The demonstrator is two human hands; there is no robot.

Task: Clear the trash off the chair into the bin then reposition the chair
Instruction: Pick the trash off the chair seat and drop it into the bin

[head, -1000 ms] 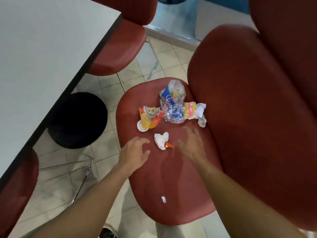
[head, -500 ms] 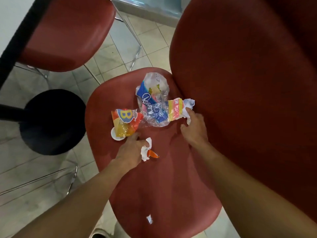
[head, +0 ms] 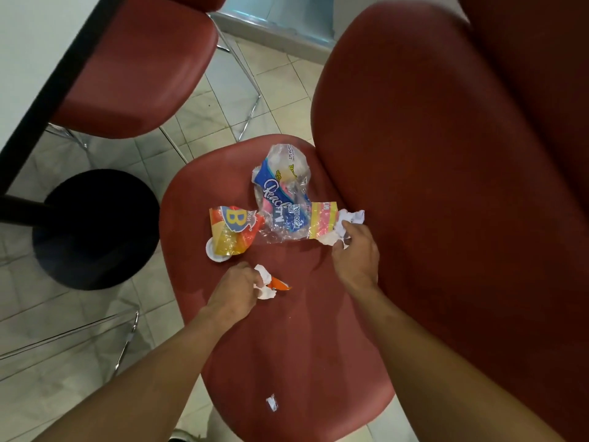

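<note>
**Both hands on the litter on the red chair seat**

At the left edge a white table [head: 28, 59] and its black round base [head: 95, 228] stand on the tiled floor. On the chair seat [head: 287, 346], centre frame, lies an orange-yellow wrapper [head: 231, 232] over a white lid [head: 213, 252], touching a clear blue-printed plastic bag [head: 283, 202]. Below them the left hand [head: 236, 290] curls its fingers around a white crumpled tissue [head: 264, 282] with an orange scrap [head: 279, 284]. To the right, the right hand [head: 357, 253] pinches crumpled white paper [head: 345, 221] at the bag's end. A small white scrap [head: 272, 402] sits low on the seat.
</note>
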